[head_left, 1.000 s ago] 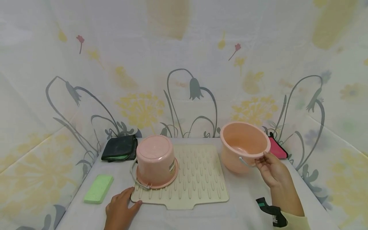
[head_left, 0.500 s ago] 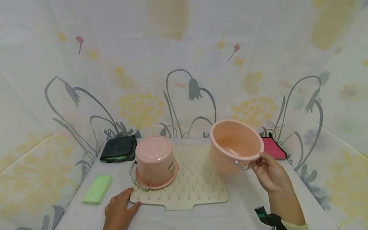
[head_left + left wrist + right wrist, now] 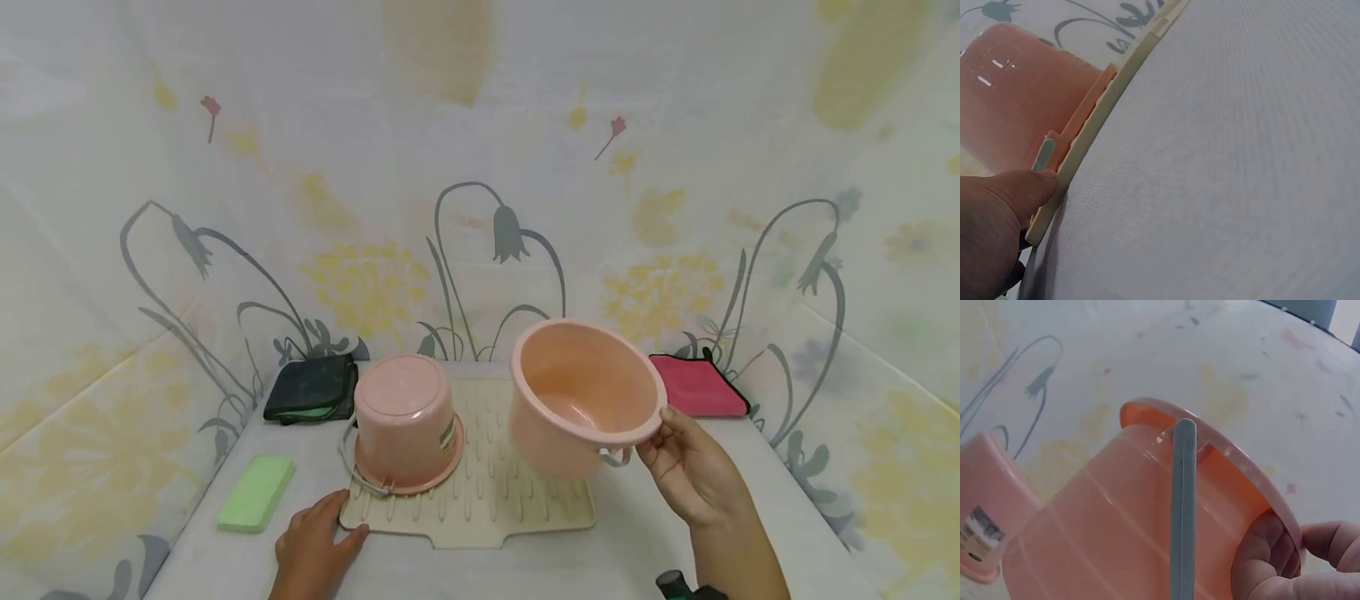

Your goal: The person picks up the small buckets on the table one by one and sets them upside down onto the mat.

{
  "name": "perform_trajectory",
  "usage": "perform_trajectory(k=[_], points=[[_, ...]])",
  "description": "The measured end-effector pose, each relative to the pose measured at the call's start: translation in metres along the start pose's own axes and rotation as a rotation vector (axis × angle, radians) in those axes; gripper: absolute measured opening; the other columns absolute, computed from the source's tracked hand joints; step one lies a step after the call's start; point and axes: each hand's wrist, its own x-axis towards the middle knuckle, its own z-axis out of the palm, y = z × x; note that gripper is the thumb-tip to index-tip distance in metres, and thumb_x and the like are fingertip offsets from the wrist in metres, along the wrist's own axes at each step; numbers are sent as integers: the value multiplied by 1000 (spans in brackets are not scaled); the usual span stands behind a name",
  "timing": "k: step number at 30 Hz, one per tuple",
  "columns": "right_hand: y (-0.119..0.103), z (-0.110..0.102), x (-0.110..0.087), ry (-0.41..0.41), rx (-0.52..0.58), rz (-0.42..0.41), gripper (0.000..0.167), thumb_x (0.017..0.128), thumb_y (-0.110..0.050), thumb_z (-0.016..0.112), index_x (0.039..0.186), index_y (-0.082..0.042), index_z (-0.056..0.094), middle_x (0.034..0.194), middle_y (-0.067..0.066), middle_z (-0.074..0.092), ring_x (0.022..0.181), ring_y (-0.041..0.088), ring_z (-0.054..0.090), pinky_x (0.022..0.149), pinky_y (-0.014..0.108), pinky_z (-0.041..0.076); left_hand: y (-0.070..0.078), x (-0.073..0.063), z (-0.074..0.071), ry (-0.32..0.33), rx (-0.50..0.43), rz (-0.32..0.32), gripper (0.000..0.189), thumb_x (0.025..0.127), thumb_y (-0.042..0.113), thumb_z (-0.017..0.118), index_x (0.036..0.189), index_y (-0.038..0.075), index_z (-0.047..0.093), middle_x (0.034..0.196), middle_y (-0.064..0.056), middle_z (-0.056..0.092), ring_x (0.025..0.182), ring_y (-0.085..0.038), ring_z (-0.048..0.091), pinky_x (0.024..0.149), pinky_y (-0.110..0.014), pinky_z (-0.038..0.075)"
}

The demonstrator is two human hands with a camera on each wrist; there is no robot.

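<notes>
My right hand (image 3: pixel 693 475) pinches the rim of a peach plastic bucket (image 3: pixel 555 446), thumb on one side and fingers on the other. This bucket is tilted, mouth up, above the right part of a cream ribbed draining board (image 3: pixel 517 500). Its grey handle (image 3: pixel 1184 506) hangs down in the right wrist view. A second pink bucket (image 3: pixel 405 425) stands upside down on the board's left side, with its handle lying around the rim. My left hand (image 3: pixel 315 542) holds the board's front left corner; the thumb (image 3: pixel 1032 187) lies along its edge in the left wrist view.
A light green sponge-like block (image 3: pixel 257 493) lies on the white-covered table at left. Behind it is a folded dark cloth or pouch (image 3: pixel 311 387) showing some green. A pink cloth with black edging (image 3: pixel 697 387) lies at back right. A flower-patterned curtain (image 3: pixel 480 125) surrounds the table.
My right hand has carried the peach bucket leftward, from beside the board to above its right part, uncovering more of the pink cloth. My left hand and the upside-down bucket have stayed put.
</notes>
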Motion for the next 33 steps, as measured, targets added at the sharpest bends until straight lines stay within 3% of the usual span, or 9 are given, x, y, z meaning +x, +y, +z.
perform_trajectory(k=[11,14,17,19,22,25,28,31,33], points=[[15,16,-7,-80,39,40,47,115,-10,20,133,2,61,116,13,69,105,19,69,97,30,58,12,0,-3,12,-33,-14,62,100,40,64,146,-1,56,149,-25,56,133,-54,50,99,-76,39],[19,20,-8,-92,49,49,48,115,-11,19,134,2,61,115,13,70,105,19,70,97,30,58,20,-5,-5,72,-86,-12,56,102,36,61,143,-2,58,146,-28,57,131,-55,52,99,-76,41],[25,23,-7,-113,56,61,50,115,-10,17,135,3,61,117,13,69,106,20,70,98,31,58,34,-18,-5,194,-181,13,43,102,26,60,136,-2,64,139,-27,61,124,-51,58,98,-69,45],[29,25,-7,-123,68,66,50,115,-10,16,134,3,61,118,13,68,107,19,70,99,31,57,48,-27,-4,274,-263,58,33,102,19,61,129,1,68,131,-22,65,116,-42,62,96,-61,48],[35,28,-7,-128,79,71,50,115,-10,16,130,3,62,116,12,69,105,18,70,99,30,57,72,-40,1,313,-414,141,23,102,12,62,123,6,71,125,-10,67,110,-24,61,91,-44,51],[40,32,-6,-137,86,78,50,115,-10,16,129,3,63,116,11,69,106,18,70,100,29,57,96,-50,3,241,-632,189,24,105,8,57,126,7,68,127,-6,67,114,-13,59,91,-30,51],[46,36,-6,-149,98,91,51,115,-10,15,133,2,62,121,11,69,109,17,70,101,29,56,114,-56,3,130,-907,260,27,108,7,49,132,-2,60,132,-13,63,118,-9,58,96,-23,50],[51,39,-7,-153,113,98,52,115,-10,15,133,2,62,123,11,70,112,17,70,102,30,56,128,-59,2,-49,-1214,331,33,112,13,41,140,-1,47,138,-14,54,124,-13,58,102,-25,49],[54,40,-9,-163,130,102,53,115,-10,14,133,2,63,125,11,70,113,17,70,103,31,55,135,-58,3,-176,-1370,347,40,114,25,37,148,4,39,144,-11,48,128,-18,56,105,-29,49]])
